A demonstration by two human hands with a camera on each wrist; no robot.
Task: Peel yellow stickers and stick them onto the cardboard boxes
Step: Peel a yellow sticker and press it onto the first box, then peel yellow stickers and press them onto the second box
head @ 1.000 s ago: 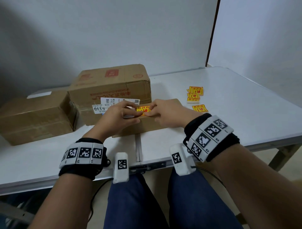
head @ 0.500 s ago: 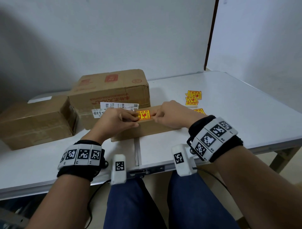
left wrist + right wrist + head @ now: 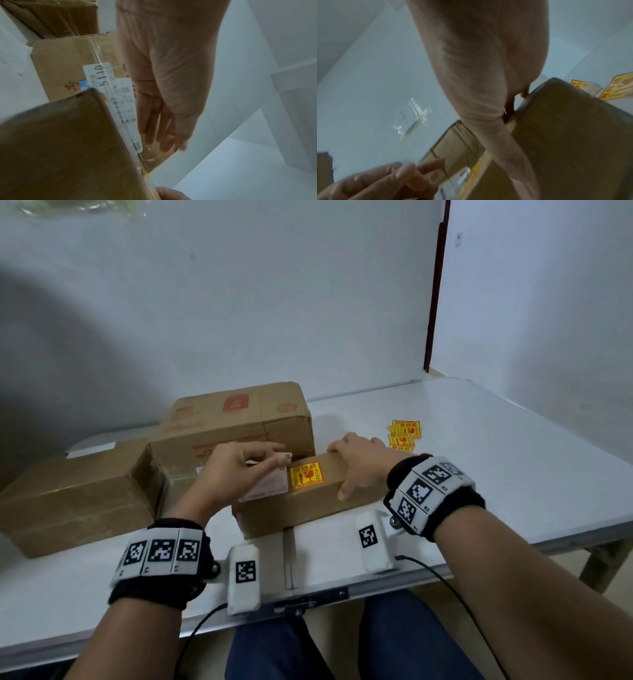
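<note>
Head view: a small cardboard box [image 3: 308, 501] lies on the white surface [image 3: 496, 460] in front of the person, with a yellow sticker [image 3: 306, 476] stuck flat on its top face beside a white shipping label [image 3: 270, 486]. The right hand [image 3: 363, 463] grips the box's right end, fingers curled over the far edge and thumb on the near side. The left hand [image 3: 236, 470] hovers over the label with fingertips pinched around a small pale scrap [image 3: 283, 459]; what it is cannot be told. More yellow stickers [image 3: 402, 434] lie on the surface beyond the right hand. Two larger cardboard boxes [image 3: 239, 419] sit behind and to the left.
</note>
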